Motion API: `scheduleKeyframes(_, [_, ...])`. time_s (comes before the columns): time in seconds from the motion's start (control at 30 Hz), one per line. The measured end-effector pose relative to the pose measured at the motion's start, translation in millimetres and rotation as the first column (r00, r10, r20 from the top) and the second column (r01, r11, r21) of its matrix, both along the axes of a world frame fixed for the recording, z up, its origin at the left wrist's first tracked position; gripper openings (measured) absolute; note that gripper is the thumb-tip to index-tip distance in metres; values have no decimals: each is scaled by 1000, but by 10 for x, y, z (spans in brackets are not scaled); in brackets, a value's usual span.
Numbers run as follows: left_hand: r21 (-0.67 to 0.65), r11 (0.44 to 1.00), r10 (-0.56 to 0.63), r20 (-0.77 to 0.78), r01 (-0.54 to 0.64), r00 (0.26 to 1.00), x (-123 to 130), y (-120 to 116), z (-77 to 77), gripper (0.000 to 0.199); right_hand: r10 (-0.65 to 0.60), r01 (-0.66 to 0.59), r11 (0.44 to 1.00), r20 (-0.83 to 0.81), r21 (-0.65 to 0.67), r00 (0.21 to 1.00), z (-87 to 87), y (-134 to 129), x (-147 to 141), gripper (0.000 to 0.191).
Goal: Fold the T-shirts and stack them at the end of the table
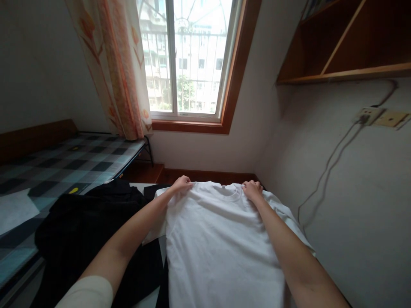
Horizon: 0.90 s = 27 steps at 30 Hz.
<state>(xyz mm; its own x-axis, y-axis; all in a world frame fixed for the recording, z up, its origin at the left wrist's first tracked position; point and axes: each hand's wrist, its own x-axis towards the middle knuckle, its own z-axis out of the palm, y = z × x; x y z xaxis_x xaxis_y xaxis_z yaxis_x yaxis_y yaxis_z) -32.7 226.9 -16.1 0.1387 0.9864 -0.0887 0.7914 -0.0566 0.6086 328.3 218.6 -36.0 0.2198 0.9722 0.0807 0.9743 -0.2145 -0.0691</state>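
Observation:
A white T-shirt (pixel 221 239) lies spread out in front of me, its round neckline at the far end and its sleeves to either side. My left hand (pixel 181 184) is closed on the shirt's left shoulder, thumb and fingers pinching the cloth. On the other side of the neckline, my right hand (pixel 253 189) grips the right shoulder, with its fingers curled over the far edge. Black clothing (pixel 93 218) lies in a heap to the left, partly behind my left forearm. Part of the shirt's right side is hidden by my right arm.
At the left is a bed with a checked mattress (pixel 96 147), a white sheet of paper (pixel 17 210) on it. A curtain (pixel 118 77) hangs beside the barred window (pixel 192 64). On the right wall are a wooden shelf (pixel 345 76) and a socket (pixel 369 116) with a dangling cable.

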Motion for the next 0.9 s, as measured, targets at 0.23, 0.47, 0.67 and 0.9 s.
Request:
scheduleKeyframes(0.23, [207, 978, 54, -206, -10, 977, 39, -109, 254, 27, -61, 104, 914, -119, 393, 991, 427, -106, -27, 36])
scheduleKeyframes(0.47, [412, 911, 174, -332, -23, 927, 196, 119, 601, 33, -83, 312, 766, -395, 562, 915, 861, 191, 0, 43])
scheduleKeyframes(0.67, [133, 990, 66, -207, -39, 976, -30, 331, 336, 32, 39, -20, 998, -329, 61, 944, 251, 222, -131, 68])
scheduleKeyframes(0.9, [-151, 988, -26, -88, 12, 996, -785, 227, 144, 58, 131, -148, 977, -115, -155, 985, -259, 23, -214, 58])
